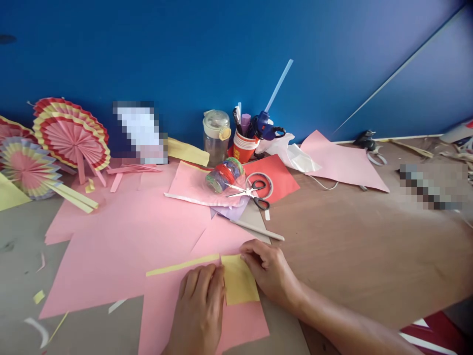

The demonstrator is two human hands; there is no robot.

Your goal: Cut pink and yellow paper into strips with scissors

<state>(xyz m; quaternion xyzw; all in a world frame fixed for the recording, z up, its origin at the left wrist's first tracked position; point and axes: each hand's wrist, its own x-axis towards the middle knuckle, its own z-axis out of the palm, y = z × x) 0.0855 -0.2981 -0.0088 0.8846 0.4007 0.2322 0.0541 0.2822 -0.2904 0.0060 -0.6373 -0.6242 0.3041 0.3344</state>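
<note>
A small yellow paper piece (241, 283) lies on a pink sheet (158, 320) in front of me. My right hand (271, 271) pinches its upper right corner between thumb and fingers. Against its left edge sits my left hand (201, 298), fingers bent and close together; the thumb and fingertips are hidden. Just beyond, a thin yellow paper strip (183, 265) runs along the pink sheet's top edge. A larger pink sheet (121, 256) spreads to the left. Further back are open scissors (248, 191) and a grey stick-like tool (258, 230).
Folded paper fans (72, 143) stand at the left. Near the blue wall (166, 49) are a clear bottle (216, 140), a red cup (244, 149) with pens, and a blue glue gun (264, 125). A tape roll (269, 180), red paper (283, 175) and paper scraps (39, 296) lie about.
</note>
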